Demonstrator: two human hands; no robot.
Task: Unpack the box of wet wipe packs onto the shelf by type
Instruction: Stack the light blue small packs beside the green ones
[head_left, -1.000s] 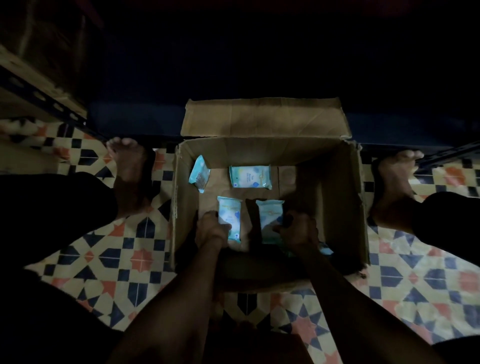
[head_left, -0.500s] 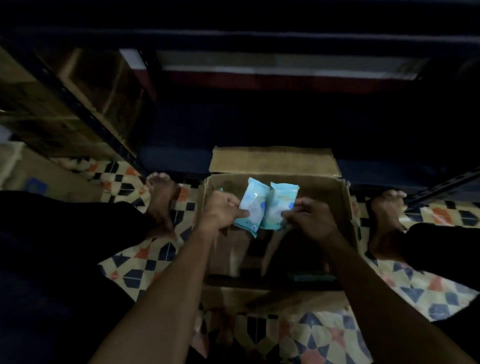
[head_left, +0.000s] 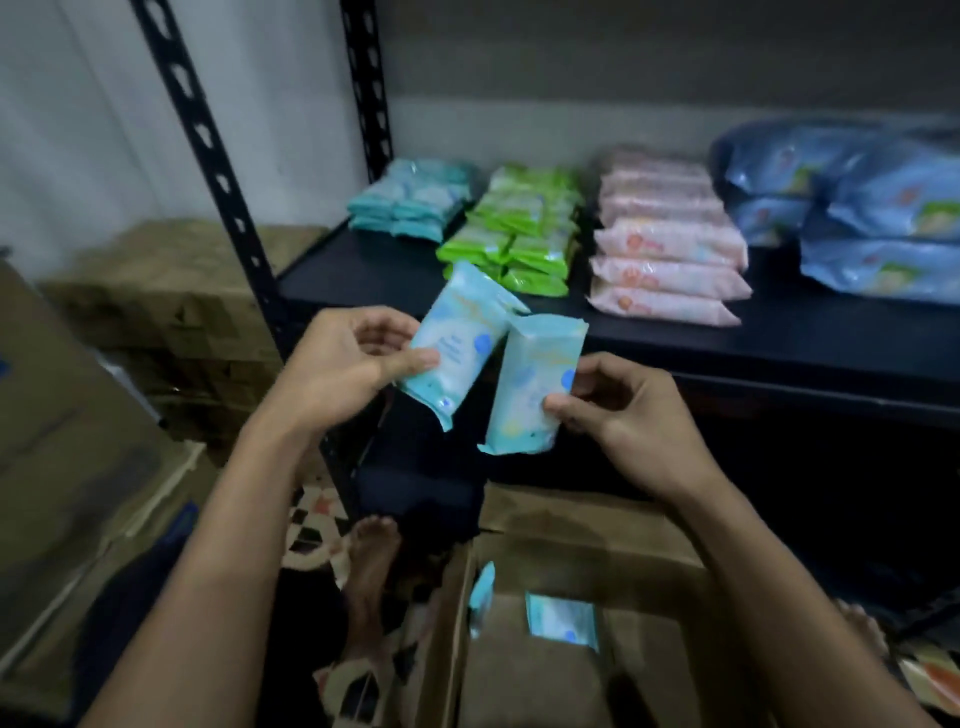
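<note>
stacked brown cartons (head_left: 171, 291) sit on the floor to the left of the shelf (head_left: 363, 265), outside its black perforated upright (head_left: 208, 171). on the shelf board, left to right: a pile of teal wipe packs (head_left: 410, 200) at the far left end, a pile of green wipe packs (head_left: 524, 228) just beside it, a stack of pink wipe packs (head_left: 665, 244) next along, and large blue wipe packs (head_left: 872, 208) at the right end.

in front of the shelf edge, the left hand (head_left: 343, 364) pinches a light teal wipe pack (head_left: 462, 343) between thumb and curled fingers, the pack tilted with its top toward the green pile. the right hand (head_left: 628, 410) pinches a second light teal wipe pack (head_left: 535, 384) at its right edge, held near upright. the two packs touch or overlap at their upper corners; blur prevents telling which.

below the shelf, the open cardboard box (head_left: 571, 525) stands on the patterned floor tiles (head_left: 317, 514). inside it, one teal pack (head_left: 483, 592) leans against the left wall and another teal pack (head_left: 561, 621) lies flat near the far wall. a bare foot (head_left: 371, 551) rests on the tiles left of the box, and toes (head_left: 857, 623), apparently of the other foot, show at its right.
</note>
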